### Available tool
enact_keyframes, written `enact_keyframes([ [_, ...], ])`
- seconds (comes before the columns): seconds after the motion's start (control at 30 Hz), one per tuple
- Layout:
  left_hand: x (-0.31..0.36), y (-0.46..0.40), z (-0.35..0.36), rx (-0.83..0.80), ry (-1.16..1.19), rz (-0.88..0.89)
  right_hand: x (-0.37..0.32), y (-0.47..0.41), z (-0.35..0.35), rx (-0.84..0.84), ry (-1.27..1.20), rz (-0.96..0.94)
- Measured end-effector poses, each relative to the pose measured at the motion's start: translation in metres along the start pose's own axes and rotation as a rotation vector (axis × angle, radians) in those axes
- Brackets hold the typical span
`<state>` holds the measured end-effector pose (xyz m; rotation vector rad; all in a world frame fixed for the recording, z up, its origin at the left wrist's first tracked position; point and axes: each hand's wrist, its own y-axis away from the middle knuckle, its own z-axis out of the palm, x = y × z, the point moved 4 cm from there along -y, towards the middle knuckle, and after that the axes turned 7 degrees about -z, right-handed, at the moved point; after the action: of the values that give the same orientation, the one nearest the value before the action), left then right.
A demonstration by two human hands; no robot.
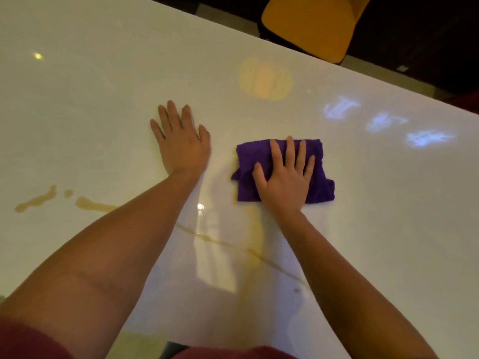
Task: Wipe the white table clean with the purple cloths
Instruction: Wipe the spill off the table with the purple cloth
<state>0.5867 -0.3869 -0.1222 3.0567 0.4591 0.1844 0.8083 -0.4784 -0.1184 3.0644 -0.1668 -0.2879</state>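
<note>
A folded purple cloth (318, 177) lies on the white table (103, 86), right of centre. My right hand (283, 177) lies flat on the cloth with fingers spread and straight, pressing it down. My left hand (181, 141) rests flat on the bare table to the left of the cloth, fingers straight, holding nothing. Yellowish-brown spill marks (39, 200) sit at the left, and a thin brown streak (233, 247) runs across the table between my forearms. Only one cloth is in view.
A yellow chair (311, 24) stands beyond the table's far edge at the top right, over a dark floor. Light reflections (383, 123) show on the glossy surface at the right. The table's near edge is at my body.
</note>
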Motion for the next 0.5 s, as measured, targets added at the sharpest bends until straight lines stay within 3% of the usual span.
enact_keyframes([
  [0.3,0.002,0.000,-0.001,0.013,0.008,-0.017,-0.032,-0.130,-0.009,-0.042,0.004,0.031],
  [0.4,0.000,0.000,-0.001,0.014,0.018,-0.011,-0.031,-0.110,-0.008,-0.050,-0.011,-0.024],
  [0.5,0.000,0.001,0.001,0.027,0.013,-0.006,-0.017,-0.035,-0.004,0.000,-0.020,-0.110],
])
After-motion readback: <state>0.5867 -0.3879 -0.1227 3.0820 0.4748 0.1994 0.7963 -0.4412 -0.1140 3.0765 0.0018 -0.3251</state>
